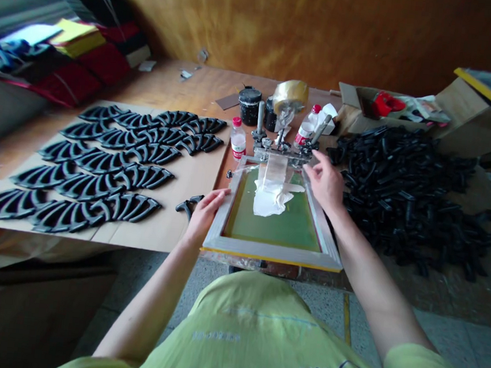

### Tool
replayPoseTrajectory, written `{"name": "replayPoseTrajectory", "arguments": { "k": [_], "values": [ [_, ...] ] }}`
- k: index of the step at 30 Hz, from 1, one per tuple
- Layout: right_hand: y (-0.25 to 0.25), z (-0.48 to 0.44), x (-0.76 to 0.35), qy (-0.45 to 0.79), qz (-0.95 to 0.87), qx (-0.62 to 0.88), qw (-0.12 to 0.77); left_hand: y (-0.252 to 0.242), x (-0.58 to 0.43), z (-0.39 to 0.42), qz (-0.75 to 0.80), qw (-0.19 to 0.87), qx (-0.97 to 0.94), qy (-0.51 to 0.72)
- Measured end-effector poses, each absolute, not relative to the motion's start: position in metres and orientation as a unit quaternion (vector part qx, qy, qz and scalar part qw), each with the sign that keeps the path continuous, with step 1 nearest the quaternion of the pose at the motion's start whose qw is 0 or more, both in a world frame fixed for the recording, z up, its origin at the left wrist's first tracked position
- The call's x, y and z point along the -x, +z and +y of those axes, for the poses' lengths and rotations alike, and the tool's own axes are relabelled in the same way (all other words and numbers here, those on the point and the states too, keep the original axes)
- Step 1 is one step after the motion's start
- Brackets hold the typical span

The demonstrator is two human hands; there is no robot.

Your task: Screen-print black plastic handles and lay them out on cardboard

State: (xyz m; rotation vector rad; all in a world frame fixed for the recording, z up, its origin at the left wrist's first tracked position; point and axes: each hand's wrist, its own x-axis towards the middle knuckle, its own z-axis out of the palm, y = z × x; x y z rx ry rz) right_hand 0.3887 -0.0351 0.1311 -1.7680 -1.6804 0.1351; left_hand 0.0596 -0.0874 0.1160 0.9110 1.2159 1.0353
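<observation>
A screen-printing frame (272, 252) with a green mesh lies in front of me, hinged to a metal clamp (280, 147) at its far end. White ink (272, 199) and a squeegee blade sit on the mesh. My left hand (205, 212) rests on the frame's left rail, fingers curled over its edge. My right hand (326, 181) hovers at the frame's upper right corner, fingers spread and holding nothing. One black curved plastic piece (188, 205) lies just left of the frame.
Rows of black curved pieces (100, 164) lie on a cardboard sheet (181, 224) at left. A big heap of the same pieces (405, 193) is at right. Small bottles (238, 139), ink jars (249, 104), a tape roll (290, 95) and cardboard boxes (365, 111) stand behind.
</observation>
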Motion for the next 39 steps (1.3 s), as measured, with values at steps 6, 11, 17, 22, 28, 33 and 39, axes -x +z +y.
{"name": "replayPoseTrajectory", "arguments": {
  "k": [6,11,17,22,28,33,39],
  "values": [
    [0.070,-0.074,-0.411,0.156,-0.589,0.747,0.266,0.181,-0.089,-0.028,0.408,0.573,-0.419,0.575],
    [0.036,-0.108,-0.348,0.117,-0.711,0.685,0.107,0.191,-0.099,-0.012,0.404,0.558,-0.418,0.592],
    [0.054,-0.128,-0.299,0.116,-0.677,0.715,0.126,0.114,-0.120,-0.112,0.489,0.729,-0.369,0.307],
    [0.058,-0.158,-0.274,0.135,-0.804,0.530,0.232,0.070,-0.115,-0.157,0.526,0.738,-0.265,0.329],
    [0.030,-0.161,-0.405,0.097,-0.714,0.689,0.076,0.023,0.000,-0.112,0.705,0.538,-0.316,0.336],
    [-0.008,-0.166,-0.500,0.133,-0.654,0.739,-0.097,-0.017,0.068,-0.096,0.829,0.423,-0.316,0.184],
    [-0.025,-0.162,-0.507,0.142,-0.658,0.738,0.045,-0.023,0.072,-0.079,0.842,0.362,-0.393,0.075]
  ]
}}
